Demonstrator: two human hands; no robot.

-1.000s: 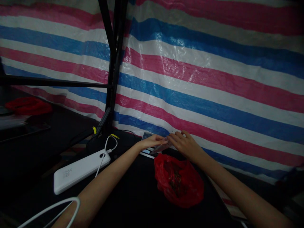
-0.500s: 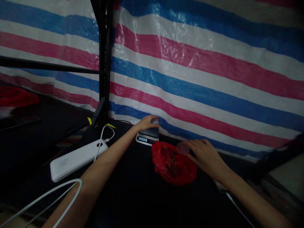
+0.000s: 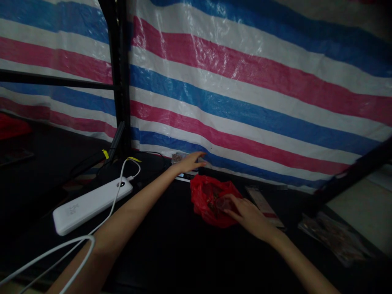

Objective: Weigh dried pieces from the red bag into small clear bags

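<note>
My left hand (image 3: 190, 162) reaches over a small digital scale (image 3: 183, 176), its thumb and fingers apart with nothing visible between them. The forearm and hand cover most of the scale; part of its lit display shows. Behind my wrist is a small clear packet or container (image 3: 177, 157) with brownish contents, too dim to make out. My right hand (image 3: 249, 214) grips a small clear plastic cup (image 3: 224, 205) between thumb and fingers. That cup is tilted inside the mouth of a crumpled red plastic bag (image 3: 200, 200), where dark, greenish-brown dried bits lie.
A white power bank (image 3: 88, 208) with a white cable (image 3: 118, 194) lies left of my forearm. Right of the bag are a flat pale box (image 3: 265, 206) and clear bags of brown pieces (image 3: 333, 237). A black post (image 3: 120, 81) and striped sheeting (image 3: 245, 102) stand behind.
The clear object between my left fingers is gone from them, and that hand has opened. My right hand has lowered the cup into the red bag. The view has shifted right.
</note>
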